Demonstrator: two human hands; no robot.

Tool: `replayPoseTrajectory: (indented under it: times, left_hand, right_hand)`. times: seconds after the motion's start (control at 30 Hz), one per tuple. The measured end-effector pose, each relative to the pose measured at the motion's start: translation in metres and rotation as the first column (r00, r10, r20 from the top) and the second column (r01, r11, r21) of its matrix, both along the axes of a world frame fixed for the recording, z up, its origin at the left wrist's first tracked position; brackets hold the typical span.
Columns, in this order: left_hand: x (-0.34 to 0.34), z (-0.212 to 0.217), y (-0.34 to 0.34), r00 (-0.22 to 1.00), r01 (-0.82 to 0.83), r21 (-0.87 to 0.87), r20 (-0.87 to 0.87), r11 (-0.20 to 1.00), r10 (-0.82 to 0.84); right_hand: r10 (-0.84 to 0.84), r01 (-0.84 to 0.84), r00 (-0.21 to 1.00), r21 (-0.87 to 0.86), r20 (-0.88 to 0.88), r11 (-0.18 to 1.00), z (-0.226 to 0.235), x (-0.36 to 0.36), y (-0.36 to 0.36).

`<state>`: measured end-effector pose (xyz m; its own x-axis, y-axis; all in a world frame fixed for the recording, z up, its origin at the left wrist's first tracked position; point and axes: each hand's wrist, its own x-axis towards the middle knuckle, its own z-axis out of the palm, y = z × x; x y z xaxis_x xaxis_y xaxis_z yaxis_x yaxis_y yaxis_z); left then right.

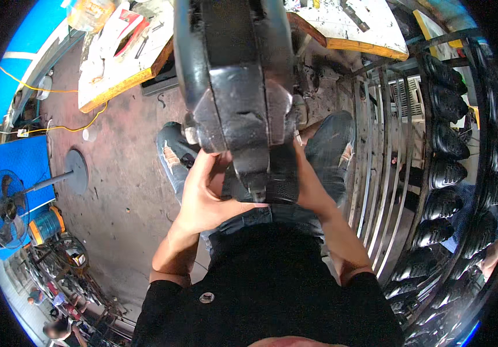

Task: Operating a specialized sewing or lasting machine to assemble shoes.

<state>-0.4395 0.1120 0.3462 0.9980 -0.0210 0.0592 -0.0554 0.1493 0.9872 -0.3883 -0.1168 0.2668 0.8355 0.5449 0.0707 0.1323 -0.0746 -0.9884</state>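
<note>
Far left: a pedestal fan [7,208] is seen lying or leaning by a blue wall, its round base [76,171] standing on the stained concrete floor [124,196]; a yellow cable [58,128] is trailed across the floor toward a wooden board [122,78] cluttered with papers and a plastic bottle [89,13]

Left of centre: the left hand [202,194] is held up at waist height, fingers curled loosely against the lower left side of a large black metal part [234,87]. It is judged to be steadying rather than clamping, the palm being half open

Centre: the black metal part, heavy-looking and scuffed, is held upright close before the camera, above the lap, so that its narrow edge faces upward; this is probably done for support from below at its lowest point. Torn jeans [173,162] are visible behind it

Right of centre: the right hand [304,185] is placed behind the part's lower right side; its fingers are hidden, so the grip cannot be told

Right: a rack of curved metal bars [376,191] is stood close beside the right forearm, limiting sideways room. Beyond it, a row of black ribbed pieces [445,144] is ranged along the edge
</note>
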Motion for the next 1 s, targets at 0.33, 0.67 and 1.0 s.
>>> replayPoseTrajectory:
  times: [0.33, 0.67, 1.0]
  left_hand:
    - [-0.005, -0.025, -0.004, 0.997, -0.079, -0.121, -0.013, 0.989, 0.078]
    - [-0.012, -0.030, -0.019, 0.986, -0.136, -0.274, -0.126, 0.952, 0.105]
    - [-0.016, -0.034, -0.008, 0.974, -0.143, -0.188, -0.199, 0.972, 0.105]
  right_hand:
    - [0.058, -0.022, 0.991, -0.290, 0.119, 0.957, 0.002, 0.010, -0.023]
    - [0.099, 0.087, 0.912, -0.425, 0.398, 0.901, 0.062, 0.033, -0.076]
    - [0.198, 0.126, 0.808, -0.492, 0.555, 0.862, 0.125, 0.047, -0.064]
